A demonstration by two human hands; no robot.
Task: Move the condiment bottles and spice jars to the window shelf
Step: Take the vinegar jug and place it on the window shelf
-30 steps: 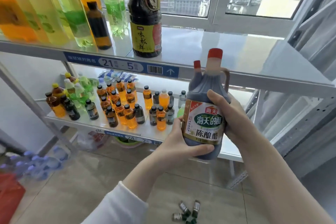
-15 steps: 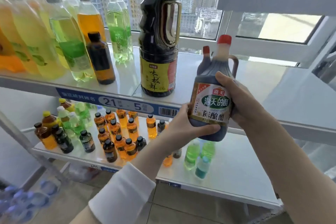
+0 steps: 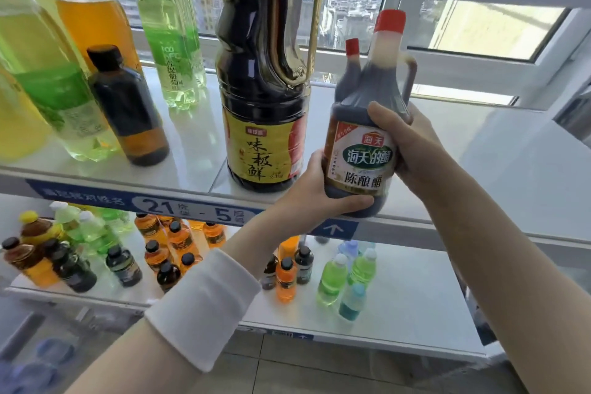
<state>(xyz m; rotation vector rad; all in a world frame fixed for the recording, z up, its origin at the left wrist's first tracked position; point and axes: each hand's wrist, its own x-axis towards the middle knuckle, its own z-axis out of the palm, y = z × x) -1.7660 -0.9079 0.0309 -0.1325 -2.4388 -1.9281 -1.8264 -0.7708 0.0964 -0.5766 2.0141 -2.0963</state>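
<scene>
My left hand and right hand grip the vinegar; released this near the shelf edge, it could topple off.

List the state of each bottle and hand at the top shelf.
Vinegar bottle: red cap on, roughly upright, held at the top shelf's front edge.
Left hand: grips the vinegar bottle's base.
Right hand: grips its side.
Soy sauce jug: upright on the shelf, top out of frame.
Small dark bottle: capped, upright on the shelf.
</scene>
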